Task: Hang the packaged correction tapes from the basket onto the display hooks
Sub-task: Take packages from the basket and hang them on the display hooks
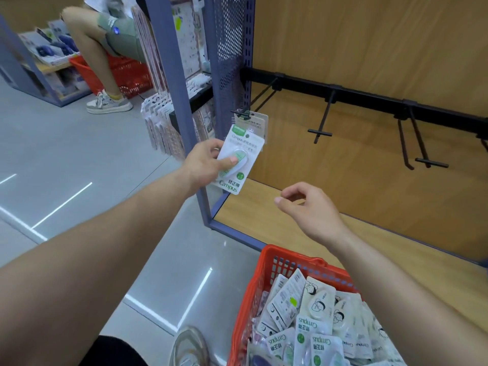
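Left hand (207, 165) pinches a tape pack (241, 154) just under the end hook (241, 114).
Right hand (310, 210) is loosely curled, empty (above the basket (260, 276) rim).

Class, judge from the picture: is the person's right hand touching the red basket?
Apart. The head view shows the right hand in the air above the red basket, with a strip of wooden shelf showing between them.

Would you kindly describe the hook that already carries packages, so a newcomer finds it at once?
Find the black rail across the wooden back panel. The hook is its leftmost, beside the perforated blue panel. Only it carries packages; the other hooks are bare.
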Available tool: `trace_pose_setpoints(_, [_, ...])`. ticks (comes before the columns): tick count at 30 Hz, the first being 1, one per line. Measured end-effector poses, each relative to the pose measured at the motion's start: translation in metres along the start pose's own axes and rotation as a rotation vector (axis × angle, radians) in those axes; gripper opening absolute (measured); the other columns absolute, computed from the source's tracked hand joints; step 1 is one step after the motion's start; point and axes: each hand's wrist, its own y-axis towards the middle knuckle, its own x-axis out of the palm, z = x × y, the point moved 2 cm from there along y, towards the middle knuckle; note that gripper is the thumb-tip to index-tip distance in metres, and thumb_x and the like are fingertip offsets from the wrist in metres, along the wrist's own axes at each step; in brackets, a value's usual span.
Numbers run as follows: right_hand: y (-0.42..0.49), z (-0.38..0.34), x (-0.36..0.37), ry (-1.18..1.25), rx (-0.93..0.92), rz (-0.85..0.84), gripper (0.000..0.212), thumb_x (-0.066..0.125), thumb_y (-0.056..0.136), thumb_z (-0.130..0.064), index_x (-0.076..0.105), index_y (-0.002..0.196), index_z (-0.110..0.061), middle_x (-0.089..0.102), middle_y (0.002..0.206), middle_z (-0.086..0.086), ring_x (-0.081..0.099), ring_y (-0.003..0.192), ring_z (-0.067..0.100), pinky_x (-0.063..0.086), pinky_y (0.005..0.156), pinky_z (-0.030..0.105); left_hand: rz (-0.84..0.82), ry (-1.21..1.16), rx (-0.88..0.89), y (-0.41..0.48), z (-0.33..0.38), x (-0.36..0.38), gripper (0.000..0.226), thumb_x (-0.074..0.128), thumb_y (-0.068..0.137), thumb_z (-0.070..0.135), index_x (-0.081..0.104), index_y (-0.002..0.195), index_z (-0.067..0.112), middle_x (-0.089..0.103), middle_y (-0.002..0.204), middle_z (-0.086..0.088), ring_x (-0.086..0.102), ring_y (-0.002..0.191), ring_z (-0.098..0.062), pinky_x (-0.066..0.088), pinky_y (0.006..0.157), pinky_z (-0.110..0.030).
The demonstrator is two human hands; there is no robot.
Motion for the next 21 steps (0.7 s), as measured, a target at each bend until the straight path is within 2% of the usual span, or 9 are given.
trace_pose_setpoints(6, [0.002, -0.001, 0.005, 0.009, -0.003, -0.03, 0.017, 0.073, 0.09, -0.041, 0.067, 0.096, -0.026, 0.068, 0.094, -0.013, 0.056, 0.071, 0.005, 0.042, 0.068, 0.027, 0.083, -0.095, 0.046, 0.014, 0.01, -0.004, 0.017, 0.071, 0.096, 0.017, 0.066, 0.111, 0.023, 0.077, 0.108, 0.001, 0.077, 0.093, -0.021, 0.064, 0.076, -0.042])
trace_pose_setpoints(11, [0.004, 0.004, -0.001, 0.0, 0.011, -0.017, 0.017, 0.073, 0.09, -0.042, 0.068, 0.095, -0.026, 0.069, 0.094, -0.012, 0.058, 0.073, 0.007, 0.042, 0.068, 0.028, 0.096, -0.065, 0.065, 0.022, 0.012, -0.002, 0.025, 0.068, 0.099, 0.018, 0.07, 0.122, 0.025, 0.076, 0.105, 0.008, 0.077, 0.089, -0.016, 0.061, 0.065, -0.03])
trace_pose_setpoints(15, [0.008, 0.004, -0.004, -0.003, 0.028, -0.015, 0.016, 0.072, 0.091, -0.042, 0.067, 0.095, -0.027, 0.069, 0.094, -0.012, 0.06, 0.075, 0.009, 0.044, 0.069, 0.029, 0.08, -0.045, 0.097, 0.025, 0.014, -0.005, 0.028, 0.065, 0.101, 0.018, 0.071, 0.127, 0.026, 0.077, 0.105, 0.01, 0.078, 0.088, -0.017, 0.064, 0.071, -0.036])
trace_pose_setpoints(21, [0.006, 0.01, -0.001, -0.011, 0.036, -0.02, 0.016, 0.072, 0.091, -0.042, 0.067, 0.095, -0.027, 0.069, 0.095, -0.012, 0.06, 0.077, 0.007, 0.043, 0.069, 0.028, 0.066, -0.018, 0.129, 0.023, 0.007, -0.01, 0.028, 0.063, 0.102, 0.019, 0.07, 0.129, 0.022, 0.077, 0.107, 0.007, 0.078, 0.089, -0.018, 0.062, 0.072, -0.036])
